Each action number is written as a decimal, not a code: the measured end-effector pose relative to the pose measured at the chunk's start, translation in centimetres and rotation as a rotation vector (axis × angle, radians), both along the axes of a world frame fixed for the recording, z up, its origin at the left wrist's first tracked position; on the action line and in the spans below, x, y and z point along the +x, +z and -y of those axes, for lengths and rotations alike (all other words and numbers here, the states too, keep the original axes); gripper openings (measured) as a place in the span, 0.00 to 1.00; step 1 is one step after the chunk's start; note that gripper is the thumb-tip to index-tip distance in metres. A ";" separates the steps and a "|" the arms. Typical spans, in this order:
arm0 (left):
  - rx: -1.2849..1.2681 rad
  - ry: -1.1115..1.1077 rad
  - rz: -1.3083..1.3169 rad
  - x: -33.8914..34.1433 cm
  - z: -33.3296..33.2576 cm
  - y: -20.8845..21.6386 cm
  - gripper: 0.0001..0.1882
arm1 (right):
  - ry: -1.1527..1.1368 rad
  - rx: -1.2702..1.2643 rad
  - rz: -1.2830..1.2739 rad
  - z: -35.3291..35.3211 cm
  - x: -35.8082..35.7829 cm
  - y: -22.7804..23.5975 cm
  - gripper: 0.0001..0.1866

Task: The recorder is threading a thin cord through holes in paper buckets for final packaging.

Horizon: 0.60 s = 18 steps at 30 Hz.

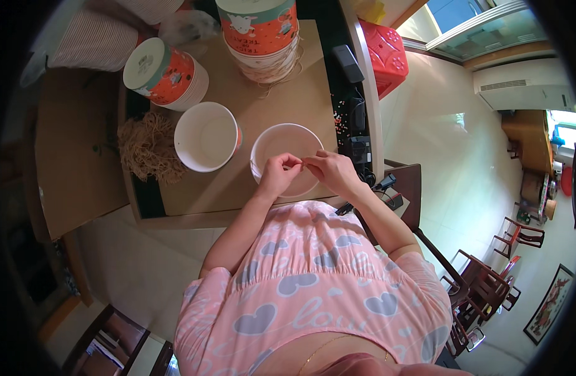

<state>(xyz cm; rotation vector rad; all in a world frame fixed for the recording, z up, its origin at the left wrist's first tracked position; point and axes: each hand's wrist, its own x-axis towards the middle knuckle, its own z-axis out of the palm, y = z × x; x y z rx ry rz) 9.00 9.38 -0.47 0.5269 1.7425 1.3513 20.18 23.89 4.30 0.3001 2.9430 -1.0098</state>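
My left hand (280, 175) and my right hand (331, 172) meet over the near part of a white paper bucket (274, 138). Both are closed, fingertips pinched together and nearly touching. Whatever lies between the fingertips is too small to make out. Left of them stands a second white paper bucket (206, 137), its open mouth facing up. A tangled heap of tan twine (151, 149) lies at the table's left edge, beside that bucket.
Orange and green printed buckets (174, 75) stand at the back left, near a taller stack (260, 37) draped with twine. Black power adapters (360, 149) with cables line the table's right side, near small scattered beads (340, 119). A red plastic stool (384, 59) stands beyond.
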 end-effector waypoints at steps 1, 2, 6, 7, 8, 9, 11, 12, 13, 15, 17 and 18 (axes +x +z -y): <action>-0.006 -0.016 -0.003 0.0 0.2 -0.3 0.03 | -0.056 -0.015 -0.037 0.4 0.0 0.1 0.06; -0.012 -0.034 -0.006 0.0 0.2 -0.4 0.03 | -0.114 -0.030 -0.075 0.5 0.0 0.1 0.07; -0.026 -0.017 0.037 0.3 0.2 -0.4 0.03 | -0.140 -0.046 0.054 0.5 0.5 -0.9 0.08; -0.002 -0.001 0.036 0.4 0.3 -0.6 0.03 | -0.116 -0.046 0.033 0.5 0.7 -1.1 0.08; 0.021 0.014 0.034 0.4 0.2 -0.6 0.02 | -0.092 -0.046 0.012 0.5 0.7 -1.2 0.09; 0.021 0.015 0.035 0.3 0.3 -0.5 0.02 | -0.091 -0.046 0.013 0.5 0.8 -1.1 0.09; -0.024 -0.046 -0.006 0.2 0.3 -0.2 0.02 | -0.058 -0.044 -0.027 0.5 0.9 -0.9 0.09; -0.024 -0.047 -0.006 0.2 0.3 -0.2 0.02 | -0.059 -0.044 -0.027 0.6 0.9 -1.0 0.09; -0.023 -0.047 -0.006 0.2 0.3 -0.3 0.02 | -0.057 -0.020 -0.015 0.7 1.0 -1.2 0.11; -0.022 -0.045 -0.007 0.3 0.4 -0.3 0.02 | -0.053 0.002 -0.003 1.0 0.9 -0.7 0.13; -0.034 -0.035 -0.019 0.3 0.5 -0.2 0.02 | -0.087 0.034 0.039 1.4 0.9 0.4 0.19; -0.035 -0.034 -0.020 0.3 0.5 0.0 0.02 | -0.086 0.034 0.038 1.6 0.9 0.9 0.19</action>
